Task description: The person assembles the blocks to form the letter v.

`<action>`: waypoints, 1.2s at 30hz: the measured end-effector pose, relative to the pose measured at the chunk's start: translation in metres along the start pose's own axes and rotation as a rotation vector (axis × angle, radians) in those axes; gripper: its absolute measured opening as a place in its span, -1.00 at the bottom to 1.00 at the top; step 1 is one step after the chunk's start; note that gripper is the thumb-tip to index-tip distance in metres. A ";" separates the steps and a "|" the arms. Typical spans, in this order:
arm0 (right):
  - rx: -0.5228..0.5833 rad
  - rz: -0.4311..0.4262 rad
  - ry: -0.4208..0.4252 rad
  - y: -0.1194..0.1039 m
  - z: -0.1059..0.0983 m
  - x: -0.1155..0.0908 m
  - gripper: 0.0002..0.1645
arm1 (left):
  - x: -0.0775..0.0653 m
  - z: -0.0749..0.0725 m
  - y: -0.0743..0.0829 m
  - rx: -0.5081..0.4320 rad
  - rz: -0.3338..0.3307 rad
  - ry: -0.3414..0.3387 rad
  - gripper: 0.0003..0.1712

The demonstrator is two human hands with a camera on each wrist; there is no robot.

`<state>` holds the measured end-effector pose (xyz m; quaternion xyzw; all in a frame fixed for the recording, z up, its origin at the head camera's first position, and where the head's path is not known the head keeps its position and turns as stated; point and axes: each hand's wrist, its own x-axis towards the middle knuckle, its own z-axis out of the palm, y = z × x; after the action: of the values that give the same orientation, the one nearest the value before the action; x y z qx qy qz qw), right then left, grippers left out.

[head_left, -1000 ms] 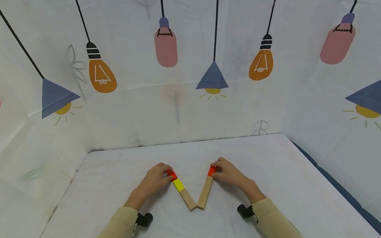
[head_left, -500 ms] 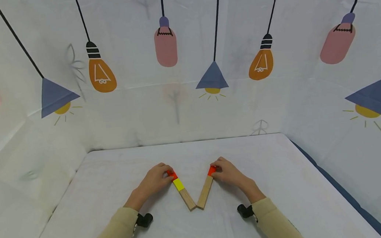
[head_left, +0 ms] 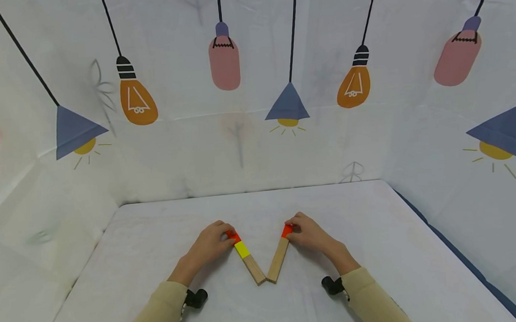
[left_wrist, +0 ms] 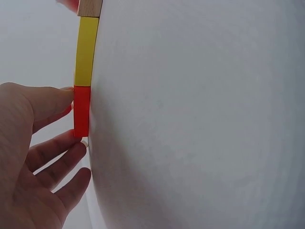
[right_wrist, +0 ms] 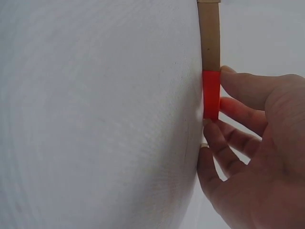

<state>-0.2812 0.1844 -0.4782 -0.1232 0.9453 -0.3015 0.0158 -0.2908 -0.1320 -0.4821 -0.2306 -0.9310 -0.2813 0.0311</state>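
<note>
Two rows of small blocks lie on the white tabletop, their near ends meeting in a V. My left hand pinches the red block at the far end of the left row between thumb and fingers. Against that block sits a yellow block, followed by a plain wooden block. On the other side, my right hand pinches a second red block at the far end of the right row. Bare wood continues from it down to the point of the V.
The white-covered table spreads around the blocks. Behind it hangs a white cloth printed with lamps and bulbs. Dark blue material shows along the table's right edge. Each wrist carries a small black camera.
</note>
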 end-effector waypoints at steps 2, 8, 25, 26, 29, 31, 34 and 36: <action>0.000 -0.004 0.000 0.000 0.000 0.000 -0.58 | 0.000 0.001 -0.001 0.000 0.000 0.004 -0.81; 0.011 -0.004 -0.004 0.001 0.000 0.000 -0.57 | 0.000 0.002 -0.003 0.005 0.013 0.011 -0.80; 0.015 -0.044 0.002 0.001 -0.001 -0.001 -0.55 | 0.000 0.003 -0.003 0.011 -0.008 0.015 -0.80; 0.016 -0.044 0.002 0.001 -0.001 -0.001 -0.55 | 0.000 0.002 -0.003 0.010 -0.008 0.016 -0.80; 0.018 -0.039 0.004 0.001 -0.001 -0.002 -0.56 | 0.000 0.003 -0.004 0.013 -0.008 0.019 -0.81; 0.018 -0.032 0.006 0.001 0.000 -0.002 -0.56 | 0.000 0.003 -0.004 0.013 -0.008 0.020 -0.80; 0.018 -0.019 0.008 0.000 0.000 -0.001 -0.56 | -0.001 0.003 -0.004 0.011 -0.008 0.020 -0.80; 0.019 -0.011 0.010 0.000 0.001 -0.001 -0.56 | -0.001 0.003 -0.004 0.008 -0.006 0.021 -0.79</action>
<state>-0.2801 0.1846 -0.4791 -0.1265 0.9419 -0.3110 0.0106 -0.2916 -0.1335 -0.4864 -0.2247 -0.9324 -0.2802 0.0408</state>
